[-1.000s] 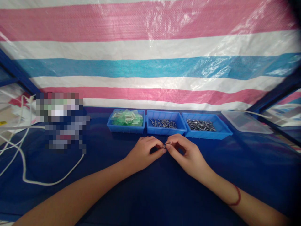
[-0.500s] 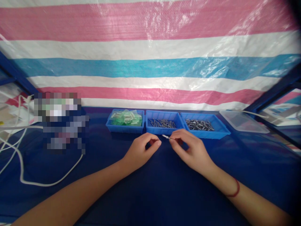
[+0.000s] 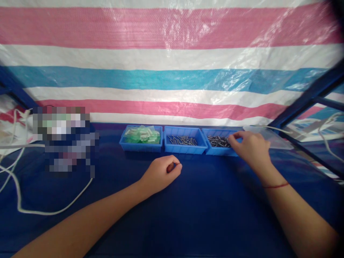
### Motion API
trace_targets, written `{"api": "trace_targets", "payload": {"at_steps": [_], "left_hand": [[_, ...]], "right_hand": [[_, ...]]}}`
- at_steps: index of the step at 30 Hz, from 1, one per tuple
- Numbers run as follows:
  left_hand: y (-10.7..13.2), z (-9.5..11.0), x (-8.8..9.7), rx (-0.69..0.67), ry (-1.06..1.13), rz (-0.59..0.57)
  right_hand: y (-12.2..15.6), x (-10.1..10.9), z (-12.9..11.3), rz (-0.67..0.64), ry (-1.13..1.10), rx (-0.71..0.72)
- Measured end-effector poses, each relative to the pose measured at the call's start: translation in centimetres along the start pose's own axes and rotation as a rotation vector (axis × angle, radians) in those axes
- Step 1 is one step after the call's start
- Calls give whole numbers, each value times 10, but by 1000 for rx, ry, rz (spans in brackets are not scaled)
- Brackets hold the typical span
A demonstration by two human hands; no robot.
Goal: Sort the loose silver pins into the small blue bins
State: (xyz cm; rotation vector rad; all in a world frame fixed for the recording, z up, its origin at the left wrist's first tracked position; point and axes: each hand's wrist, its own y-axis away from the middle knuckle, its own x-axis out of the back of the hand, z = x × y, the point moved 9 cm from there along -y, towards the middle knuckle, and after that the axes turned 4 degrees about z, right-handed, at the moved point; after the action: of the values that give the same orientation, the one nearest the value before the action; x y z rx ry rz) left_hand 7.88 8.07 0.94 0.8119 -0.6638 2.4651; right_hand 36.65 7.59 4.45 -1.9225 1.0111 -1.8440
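Observation:
My left hand [image 3: 161, 173] rests low over the table in front of the middle bin, thumb and forefinger pinched together. Anything between those fingertips is hidden. My right hand [image 3: 252, 147] is at the right bin [image 3: 221, 152], covering its right end, with its fingers bent inward and tips close together over the contents. I cannot make out what they hold, if anything. Small dark metal pieces [image 3: 218, 141] lie in that bin. Thin metal pins [image 3: 182, 141] are scattered in the middle blue bin [image 3: 185, 148]. Green and whitish plastic pieces [image 3: 142, 134] fill the left blue bin [image 3: 141, 147].
A clear plastic lid [image 3: 279, 140] lies behind my right hand. White cables [image 3: 40, 213] loop over the left side of the dark blue table [image 3: 188, 222], beside a blurred-out patch. A striped plastic sheet [image 3: 161, 79] hangs behind the bins.
My right hand has moved right, from beside my left hand to the right bin. The small whitish piece at its fingertips is out of sight now. The left hand has barely moved.

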Motion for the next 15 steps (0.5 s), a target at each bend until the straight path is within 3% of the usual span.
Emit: {"api": "trace_targets", "payload": {"at_steps": [4, 6, 8, 10, 12, 15], "left_hand": [[1, 7, -4, -86, -65, -37], [3, 14, -3, -148, -125, -21], [6, 20, 2, -208, -206, 38], [10, 24, 6, -253, -289, 87], [13, 25, 5, -284, -346, 80], [17, 22, 1, -292, -377, 43]], "right_hand": [[1, 25, -20, 156, -129, 116], [8, 45, -46, 237, -267, 222], [23, 57, -78, 220, -385, 343], [46, 56, -118, 83, -429, 503], [77, 39, -155, -159, -368, 659], [117, 11, -183, -475, -250, 734]]}}
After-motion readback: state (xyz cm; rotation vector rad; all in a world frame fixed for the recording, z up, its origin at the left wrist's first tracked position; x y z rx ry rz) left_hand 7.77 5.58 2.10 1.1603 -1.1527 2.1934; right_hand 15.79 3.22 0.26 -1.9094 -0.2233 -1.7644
